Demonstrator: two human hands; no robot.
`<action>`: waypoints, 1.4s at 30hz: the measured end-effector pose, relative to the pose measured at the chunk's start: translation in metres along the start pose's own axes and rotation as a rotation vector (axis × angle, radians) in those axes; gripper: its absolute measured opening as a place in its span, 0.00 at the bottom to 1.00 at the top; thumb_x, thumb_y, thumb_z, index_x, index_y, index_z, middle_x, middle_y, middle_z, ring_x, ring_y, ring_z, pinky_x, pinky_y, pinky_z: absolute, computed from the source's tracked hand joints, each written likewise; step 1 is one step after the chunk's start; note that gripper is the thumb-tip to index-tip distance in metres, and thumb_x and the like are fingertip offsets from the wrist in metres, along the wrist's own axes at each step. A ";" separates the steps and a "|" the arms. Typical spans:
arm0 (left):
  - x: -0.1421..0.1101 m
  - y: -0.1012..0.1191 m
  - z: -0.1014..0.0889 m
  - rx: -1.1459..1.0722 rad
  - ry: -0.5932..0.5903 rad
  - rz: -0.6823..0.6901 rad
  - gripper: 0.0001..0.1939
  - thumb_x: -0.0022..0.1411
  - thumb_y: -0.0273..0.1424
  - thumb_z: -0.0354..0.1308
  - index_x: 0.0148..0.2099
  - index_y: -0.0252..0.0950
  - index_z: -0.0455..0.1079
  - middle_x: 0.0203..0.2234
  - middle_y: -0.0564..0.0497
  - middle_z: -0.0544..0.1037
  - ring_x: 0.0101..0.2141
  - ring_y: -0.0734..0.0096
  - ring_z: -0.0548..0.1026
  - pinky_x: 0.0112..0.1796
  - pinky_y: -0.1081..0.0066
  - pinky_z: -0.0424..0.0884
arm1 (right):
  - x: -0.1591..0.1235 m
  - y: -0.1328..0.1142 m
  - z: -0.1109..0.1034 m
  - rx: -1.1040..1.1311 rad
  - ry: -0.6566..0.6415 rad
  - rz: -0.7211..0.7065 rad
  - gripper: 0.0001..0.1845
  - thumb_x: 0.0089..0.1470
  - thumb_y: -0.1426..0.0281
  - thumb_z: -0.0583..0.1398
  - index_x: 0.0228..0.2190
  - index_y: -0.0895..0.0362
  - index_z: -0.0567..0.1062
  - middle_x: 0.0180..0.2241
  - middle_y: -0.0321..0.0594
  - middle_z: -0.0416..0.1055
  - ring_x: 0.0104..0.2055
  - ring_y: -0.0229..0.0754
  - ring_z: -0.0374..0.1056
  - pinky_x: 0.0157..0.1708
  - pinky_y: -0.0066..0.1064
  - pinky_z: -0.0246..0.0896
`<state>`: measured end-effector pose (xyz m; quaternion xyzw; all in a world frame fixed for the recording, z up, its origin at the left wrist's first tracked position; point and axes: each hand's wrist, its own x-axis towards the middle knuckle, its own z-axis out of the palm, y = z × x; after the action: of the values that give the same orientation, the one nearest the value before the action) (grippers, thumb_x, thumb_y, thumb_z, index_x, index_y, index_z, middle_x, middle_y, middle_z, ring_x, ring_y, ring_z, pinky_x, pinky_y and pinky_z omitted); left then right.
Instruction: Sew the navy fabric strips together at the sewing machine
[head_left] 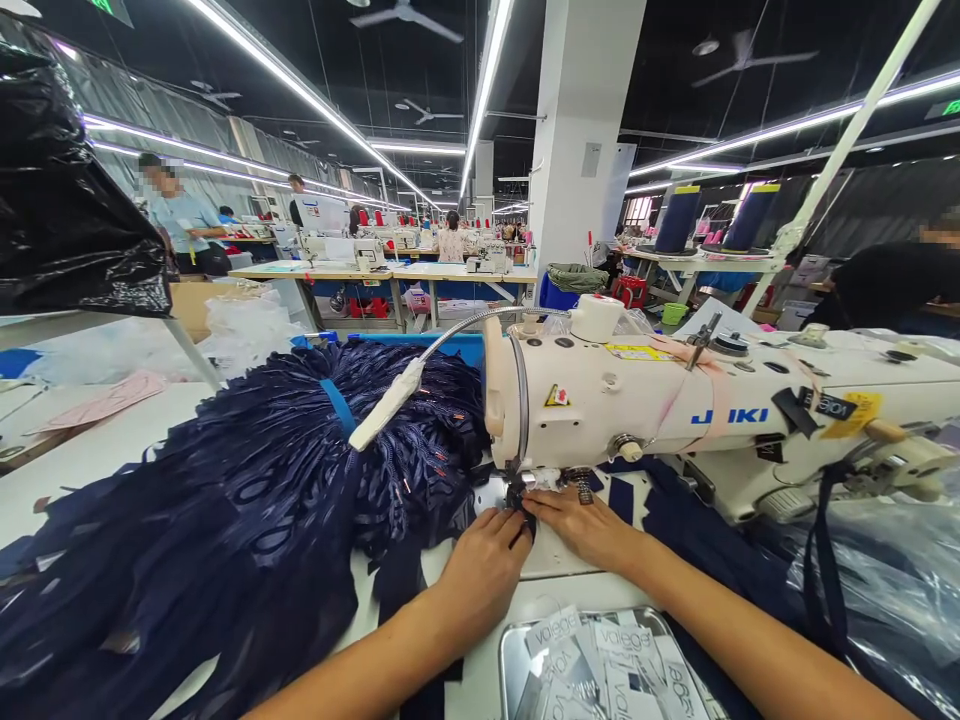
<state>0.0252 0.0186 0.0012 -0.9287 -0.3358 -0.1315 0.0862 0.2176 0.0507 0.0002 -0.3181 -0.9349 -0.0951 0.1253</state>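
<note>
Both my hands meet under the needle end of a cream sewing machine marked JUKI. Curled around the edge of a small dark fabric piece, my left hand is closed at the presser foot. My right hand comes in from the other side, its fingertips pressed together on the same piece; its thumb is mostly hidden. Left of the needle lies a big bundle of navy garment straps, tied with a blue band. The needle point itself is too small to make out.
A metal tray of printed labels sits in front of the machine. A lamp on a flexible neck hangs over the bundle. Clear plastic bags and navy fabric lie at right. Other people work at tables beyond.
</note>
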 end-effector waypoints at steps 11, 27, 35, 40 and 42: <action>0.010 -0.003 0.000 0.046 -0.016 -0.004 0.13 0.56 0.19 0.50 0.44 0.27 0.68 0.41 0.40 0.74 0.43 0.59 0.70 0.47 0.61 0.63 | 0.001 -0.002 0.001 -0.055 0.018 0.045 0.23 0.52 0.84 0.49 0.48 0.61 0.69 0.47 0.52 0.69 0.47 0.47 0.67 0.45 0.40 0.63; -0.001 -0.012 -0.007 -0.183 0.081 -0.052 0.16 0.56 0.15 0.48 0.43 0.36 0.69 0.38 0.50 0.77 0.42 0.66 0.71 0.47 0.62 0.58 | 0.004 -0.005 -0.001 0.014 0.079 0.130 0.17 0.56 0.77 0.50 0.45 0.60 0.72 0.40 0.49 0.73 0.42 0.46 0.68 0.41 0.37 0.64; 0.000 -0.031 -0.018 -0.230 0.037 -0.125 0.18 0.54 0.15 0.46 0.41 0.34 0.71 0.32 0.48 0.74 0.37 0.65 0.69 0.40 0.64 0.61 | 0.005 -0.021 -0.005 0.066 0.146 0.087 0.14 0.56 0.75 0.51 0.41 0.61 0.73 0.37 0.47 0.69 0.35 0.43 0.67 0.32 0.32 0.66; 0.003 -0.026 -0.014 -0.188 0.013 -0.116 0.18 0.55 0.18 0.48 0.44 0.35 0.71 0.33 0.47 0.70 0.37 0.63 0.66 0.37 0.65 0.62 | 0.003 -0.017 -0.003 0.204 0.189 0.117 0.15 0.56 0.75 0.50 0.41 0.58 0.73 0.38 0.45 0.70 0.36 0.42 0.67 0.35 0.32 0.66; 0.003 -0.027 -0.013 -0.190 0.001 -0.118 0.19 0.55 0.17 0.47 0.45 0.36 0.71 0.33 0.47 0.69 0.37 0.64 0.65 0.37 0.65 0.62 | 0.002 -0.014 -0.003 0.259 0.184 0.113 0.15 0.57 0.75 0.50 0.40 0.57 0.74 0.38 0.43 0.70 0.36 0.40 0.67 0.36 0.32 0.66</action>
<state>0.0080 0.0374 0.0164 -0.9112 -0.3760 -0.1683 -0.0100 0.2077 0.0399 0.0022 -0.3413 -0.9045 0.0047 0.2555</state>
